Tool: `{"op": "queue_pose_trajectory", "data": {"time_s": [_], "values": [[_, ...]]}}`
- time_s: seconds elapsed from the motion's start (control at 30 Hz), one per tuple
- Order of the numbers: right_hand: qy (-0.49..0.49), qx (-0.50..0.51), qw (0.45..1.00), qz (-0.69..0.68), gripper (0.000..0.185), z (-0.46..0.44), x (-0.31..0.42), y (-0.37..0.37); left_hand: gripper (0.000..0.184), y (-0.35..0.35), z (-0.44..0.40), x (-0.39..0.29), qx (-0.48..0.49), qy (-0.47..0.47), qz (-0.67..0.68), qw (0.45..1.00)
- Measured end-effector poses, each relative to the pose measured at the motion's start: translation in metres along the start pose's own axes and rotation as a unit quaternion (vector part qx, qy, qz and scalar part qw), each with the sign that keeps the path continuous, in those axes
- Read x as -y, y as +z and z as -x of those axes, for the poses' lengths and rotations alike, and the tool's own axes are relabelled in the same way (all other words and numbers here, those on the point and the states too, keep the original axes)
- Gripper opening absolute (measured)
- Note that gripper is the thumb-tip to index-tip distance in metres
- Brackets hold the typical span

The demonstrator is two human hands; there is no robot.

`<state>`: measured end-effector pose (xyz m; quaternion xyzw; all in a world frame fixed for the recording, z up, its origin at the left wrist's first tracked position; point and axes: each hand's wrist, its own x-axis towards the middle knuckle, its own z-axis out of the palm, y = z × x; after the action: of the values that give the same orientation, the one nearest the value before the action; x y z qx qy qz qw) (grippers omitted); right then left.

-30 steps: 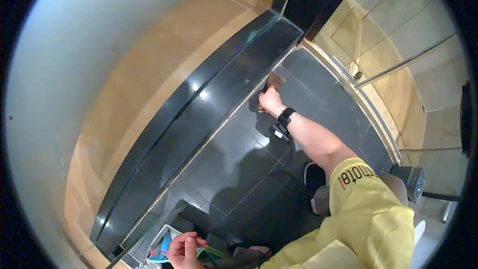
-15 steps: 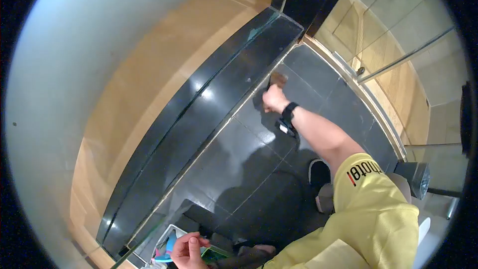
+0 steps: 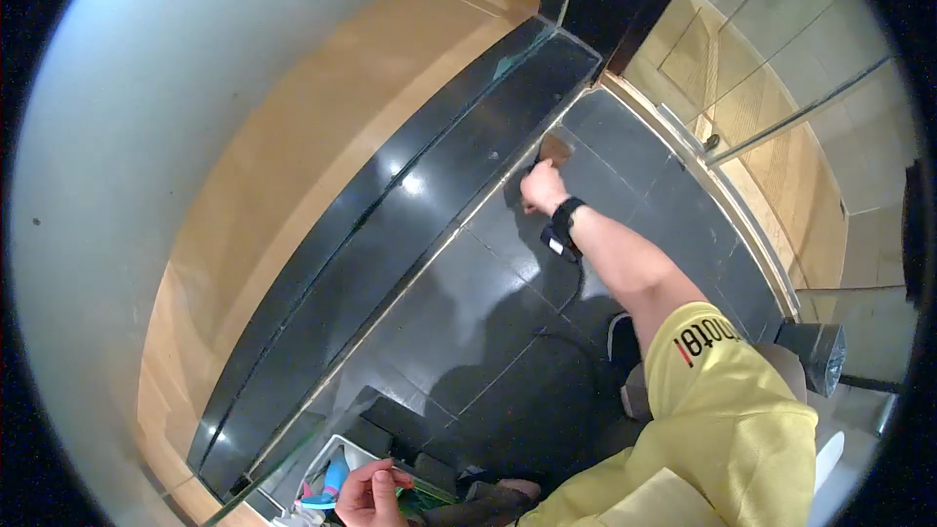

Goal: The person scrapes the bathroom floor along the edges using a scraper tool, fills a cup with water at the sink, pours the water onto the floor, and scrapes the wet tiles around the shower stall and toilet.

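My right hand (image 3: 544, 187) reaches out low over the dark tiled floor. It is closed around a brush with a brown head (image 3: 555, 148), whose handle is mostly hidden by my fingers. The brown head sits at the floor beside the pale joint line under the black ledge (image 3: 429, 181). At the bottom edge my left hand (image 3: 374, 495) is closed, thumb against curled fingers; whether anything is in it is hidden. Beside it stands a pale caddy (image 3: 363, 457) holding a blue and pink bottle (image 3: 335, 473).
A black band (image 3: 568, 213) circles my right wrist, with a dark box (image 3: 556, 242) and cable just below. A dark shoe (image 3: 622, 337) is on the floor tiles (image 3: 488, 322). A bin (image 3: 815, 351) stands at the right. Glass panels and a metal rail (image 3: 800, 117) border the upper right.
The brush head has shifted slightly and shows a little more clearly above my right hand. My left hand stays by the caddy. The whole view has tilted slightly.
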<state>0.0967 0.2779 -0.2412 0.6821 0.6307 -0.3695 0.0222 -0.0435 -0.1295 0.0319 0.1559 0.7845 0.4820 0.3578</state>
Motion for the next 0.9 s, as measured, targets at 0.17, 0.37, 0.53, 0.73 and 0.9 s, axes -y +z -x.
{"op": "queue_pose_trajectory", "data": {"time_s": [0.17, 0.37, 0.53, 0.73, 0.9], "values": [[0.026, -0.066, 0.996, -0.055, 0.054, -0.008, -0.006, 0.016, 0.015, 0.004, 0.003, 0.000, -0.023, -0.025, 0.014, 0.999], [-0.001, -0.066, 0.997, 0.034, 0.057, -0.006, -0.016, 0.027, 0.016, 0.002, 0.000, 0.011, -0.015, 0.014, -0.006, 1.000], [0.043, -0.026, 0.993, -0.107, 0.049, 0.004, 0.003, 0.001, 0.016, 0.000, 0.001, 0.003, -0.026, 0.005, -0.023, 0.999], [0.010, -0.065, 0.992, -0.111, 0.054, 0.008, 0.007, -0.006, 0.015, 0.001, 0.000, 0.006, -0.022, -0.024, -0.011, 0.999], [0.018, -0.058, 0.993, -0.097, 0.038, 0.003, -0.005, 0.014, 0.015, 0.002, -0.003, 0.011, -0.024, 0.008, -0.031, 0.999]]}}
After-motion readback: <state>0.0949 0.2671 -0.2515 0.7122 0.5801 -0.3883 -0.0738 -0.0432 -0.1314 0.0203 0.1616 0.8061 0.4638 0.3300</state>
